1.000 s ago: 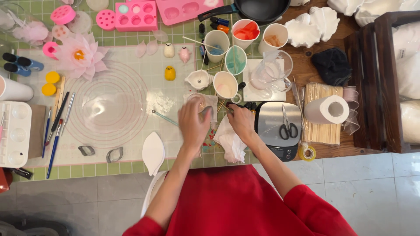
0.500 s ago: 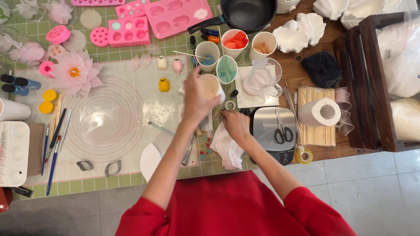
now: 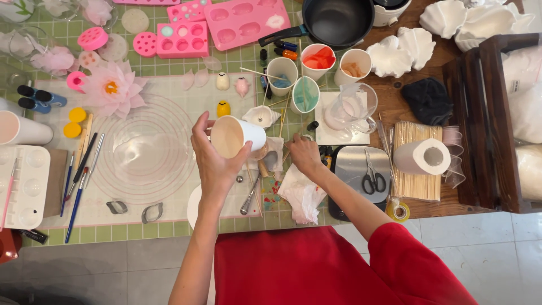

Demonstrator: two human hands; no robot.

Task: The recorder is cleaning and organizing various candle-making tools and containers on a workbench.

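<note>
My left hand (image 3: 217,161) grips a white paper cup (image 3: 240,134) above the mat, tipped on its side, its beige inside facing me. My right hand (image 3: 304,156) rests lower on the table just right of the cup, fingers curled down among thin wooden sticks (image 3: 286,155) and small tools. Whether it holds one of them is hidden. A crumpled white tissue (image 3: 303,196) lies just below that hand. A metal spoon-like tool (image 3: 250,196) lies between my forearms.
A clear mat with ring markings (image 3: 144,152) lies left, with a pink flower (image 3: 113,87), brushes (image 3: 76,189) and a white palette (image 3: 22,186). Pink moulds (image 3: 243,20) and a black pan (image 3: 333,20) sit at the back. A scale with scissors (image 3: 371,176) and a paper roll (image 3: 423,156) stand right.
My left hand has taken the white cup and brought it left and nearer to me, tipped on its side. The right hand stays by the sticks.
</note>
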